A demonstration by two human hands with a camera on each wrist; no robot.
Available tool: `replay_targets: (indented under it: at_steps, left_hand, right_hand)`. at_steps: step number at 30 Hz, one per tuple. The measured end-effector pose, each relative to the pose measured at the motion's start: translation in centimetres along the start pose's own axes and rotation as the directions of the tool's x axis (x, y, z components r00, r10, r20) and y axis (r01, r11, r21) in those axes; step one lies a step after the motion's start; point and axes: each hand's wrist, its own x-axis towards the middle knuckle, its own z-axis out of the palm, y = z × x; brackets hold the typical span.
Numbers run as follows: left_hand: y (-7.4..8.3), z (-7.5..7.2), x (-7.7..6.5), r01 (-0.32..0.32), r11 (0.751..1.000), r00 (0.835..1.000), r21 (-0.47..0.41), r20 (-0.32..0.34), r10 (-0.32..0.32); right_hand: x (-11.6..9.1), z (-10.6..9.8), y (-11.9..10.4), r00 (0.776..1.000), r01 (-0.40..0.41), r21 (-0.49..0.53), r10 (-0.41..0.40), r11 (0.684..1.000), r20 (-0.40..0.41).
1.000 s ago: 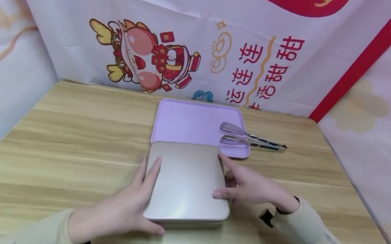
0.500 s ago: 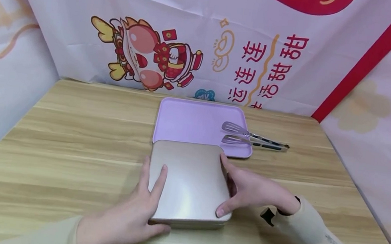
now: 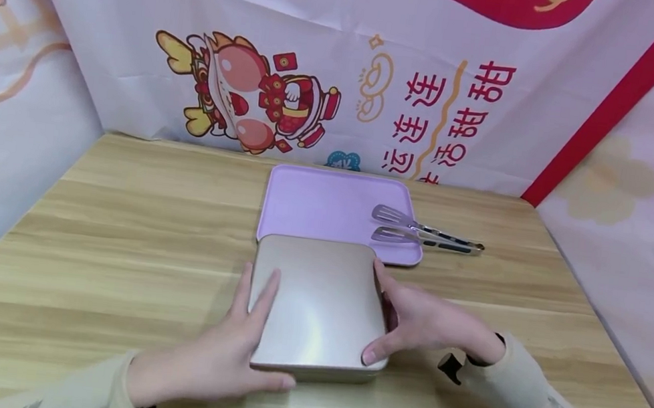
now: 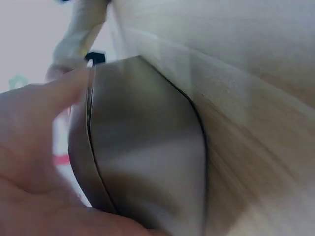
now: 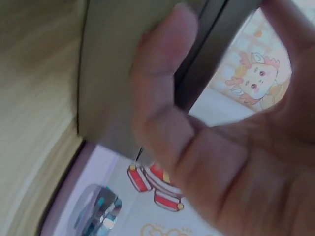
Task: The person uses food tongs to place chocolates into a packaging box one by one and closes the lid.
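A champagne-coloured metal tin with a rounded rectangular lid (image 3: 318,304) lies flat in front of me. Its lid seam shows along the side wall (image 4: 142,132) in the left wrist view. My left hand (image 3: 222,350) spans the tin's near left corner. The index finger lies straight on the lid, another finger runs along the left side, and the thumb reaches along the front. At the right side my right hand (image 3: 419,322) grips the tin, with the thumb on the lid's near right corner. In the right wrist view a bent finger (image 5: 162,83) presses against the side wall.
Behind the tin a lilac tray (image 3: 321,203) lies on the wooden table (image 3: 135,236), touching or partly covered by the tin. Metal tongs (image 3: 421,231) with slotted heads lie across its right rim. Printed cloth (image 3: 301,6) hangs along the back and sides.
My right thumb has slid toward me to the lid's near right corner. My left hand has shifted slightly right along the tin's corner. The lid stays down; tray and tongs look unmoved.
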Motion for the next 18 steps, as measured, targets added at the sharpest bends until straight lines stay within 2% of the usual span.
replay_targets:
  at_steps: [2, 5, 7, 9, 13, 18]
  left_hand:
    - [-0.3, -0.6, 0.6, 0.03, 0.998, 0.999, -0.063, -0.024, -0.032]
    - [-0.7, -1.0, 1.5, 0.044, 0.995, 0.997, -0.094, -0.066, -0.051]
    - [-1.0, -0.7, 1.9, 0.042, 0.996, 0.994, -0.077, -0.093, -0.049]
    - [-1.1, -0.3, 2.0, 0.05, 0.997, 0.993, -0.06, -0.103, -0.056]
    - [-0.9, 0.1, 2.1, 0.07, 0.997, 0.99, -0.019, -0.122, -0.072]
    - [-0.6, 0.1, 2.0, 0.088, 0.996, 0.989, 0.028, -0.12, -0.084]
  right_hand:
    - [-0.2, 0.1, -0.2, 0.999, -0.048, 0.137, 0.044, 0.989, 0.032]
    - [-0.7, 0.7, -0.6, 0.988, -0.144, 0.287, 0.124, 0.947, 0.089]
    - [-1.0, 1.1, -0.8, 0.978, -0.202, 0.314, 0.176, 0.928, 0.111]
    - [-1.1, 1.5, -0.8, 0.979, -0.197, 0.335, 0.17, 0.921, 0.109]
    - [-1.0, 1.8, -0.8, 0.987, -0.162, 0.322, 0.146, 0.933, 0.074]
    - [-0.7, 1.7, -0.9, 0.986, -0.166, 0.304, 0.152, 0.938, 0.069]
